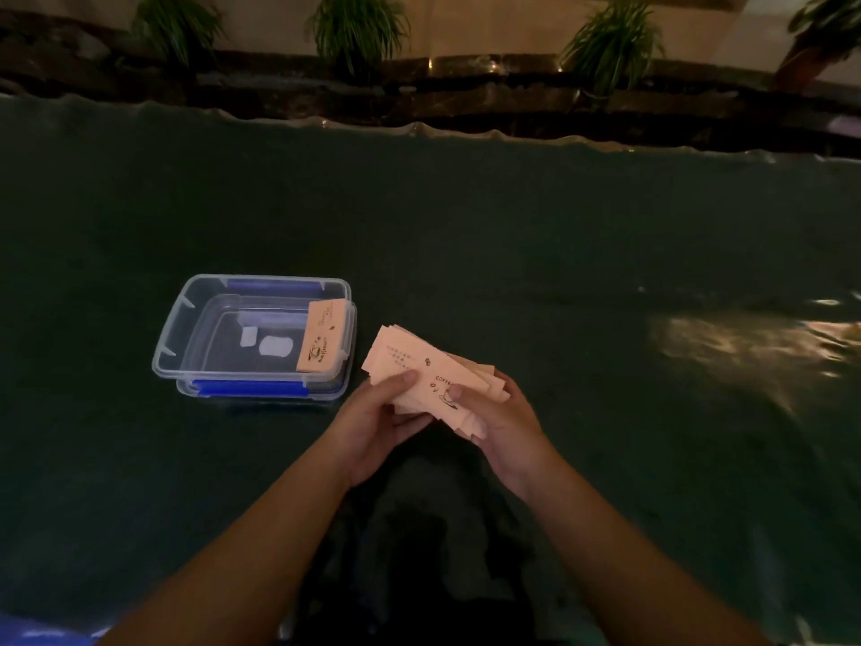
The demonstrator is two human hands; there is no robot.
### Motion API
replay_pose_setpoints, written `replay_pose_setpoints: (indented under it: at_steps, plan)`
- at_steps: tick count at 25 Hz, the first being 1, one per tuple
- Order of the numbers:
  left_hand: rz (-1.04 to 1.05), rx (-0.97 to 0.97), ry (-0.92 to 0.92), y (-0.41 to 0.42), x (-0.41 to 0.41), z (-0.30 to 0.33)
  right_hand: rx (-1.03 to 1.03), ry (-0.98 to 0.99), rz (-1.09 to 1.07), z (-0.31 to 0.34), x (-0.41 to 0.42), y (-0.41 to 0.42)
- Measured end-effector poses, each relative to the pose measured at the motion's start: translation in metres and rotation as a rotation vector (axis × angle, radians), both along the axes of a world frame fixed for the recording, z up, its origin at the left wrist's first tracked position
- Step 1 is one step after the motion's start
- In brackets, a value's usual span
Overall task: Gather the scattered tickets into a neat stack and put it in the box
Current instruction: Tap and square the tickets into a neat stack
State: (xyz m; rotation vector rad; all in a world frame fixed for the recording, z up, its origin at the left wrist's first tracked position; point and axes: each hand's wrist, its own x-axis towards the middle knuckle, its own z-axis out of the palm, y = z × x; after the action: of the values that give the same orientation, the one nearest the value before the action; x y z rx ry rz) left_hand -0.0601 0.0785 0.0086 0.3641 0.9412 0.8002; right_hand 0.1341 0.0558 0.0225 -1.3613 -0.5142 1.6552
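Both hands hold a loose, fanned bunch of pale pink tickets [410, 361] printed with coffee drawings, just above the dark green table. My left hand [372, 421] grips the bunch from the left with its thumb on top. My right hand [498, 421] grips it from the right, thumb on the print. The edges of the tickets are not lined up. To the left stands a clear plastic box [186, 338] with blue clips, open. One more pink ticket [324, 335] leans against the box's right inner wall.
The box sits on its clear lid. The dark green tablecloth [559, 272] spreads wide to the right and far side, with a bright glare patch at the right. Potted plants [358, 25] line a dark ledge beyond the far edge.
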Motion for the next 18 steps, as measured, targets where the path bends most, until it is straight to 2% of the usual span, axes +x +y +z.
replay_pose_setpoints:
  at_steps: [5,11,18]
  plan:
    - [-0.181,-0.070,0.171,0.039,-0.016,0.005,-0.044,-0.058,0.144,-0.005,0.020,0.033]
    - [-0.142,-0.185,0.328,0.075,-0.003,0.008,-0.164,-0.123,0.185,-0.013,0.021,0.078]
    - [-0.164,-0.224,0.550,0.084,-0.004,-0.026,-0.320,-0.223,0.255,-0.043,0.015,0.087]
